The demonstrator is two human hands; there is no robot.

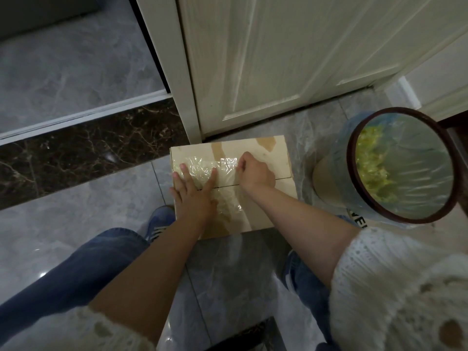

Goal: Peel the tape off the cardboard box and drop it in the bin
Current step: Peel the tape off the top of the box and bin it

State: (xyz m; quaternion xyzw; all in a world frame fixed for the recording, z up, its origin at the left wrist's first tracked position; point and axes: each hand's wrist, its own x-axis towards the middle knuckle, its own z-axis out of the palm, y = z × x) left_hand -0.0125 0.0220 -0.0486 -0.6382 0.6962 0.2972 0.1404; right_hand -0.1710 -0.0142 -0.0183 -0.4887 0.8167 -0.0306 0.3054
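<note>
A: Report the position of the cardboard box (274,158).

B: It sits flat on the grey tiled floor (63,229), in front of a closed white door (278,54) and between the person's knees. Its top flaps meet at a centre seam.

A: Where is the tape (205,166)?

B: Clear, wrinkled tape lies across the top of the box, over the far flap and down across the seam. It is attached to the cardboard over most of its length.

A: State of the left hand (193,191)?

B: Palm down on the box, fingers straight and spread, pressing on the tape and the left part of the lid.

A: And the right hand (254,171)?

B: Its fingers are curled and pinch the tape at its right end, near the middle of the far flap.

A: Location of the bin (352,158)?

B: Just beside the box on its right, upright, lined with a clear bag, with yellow-green waste inside.
</note>
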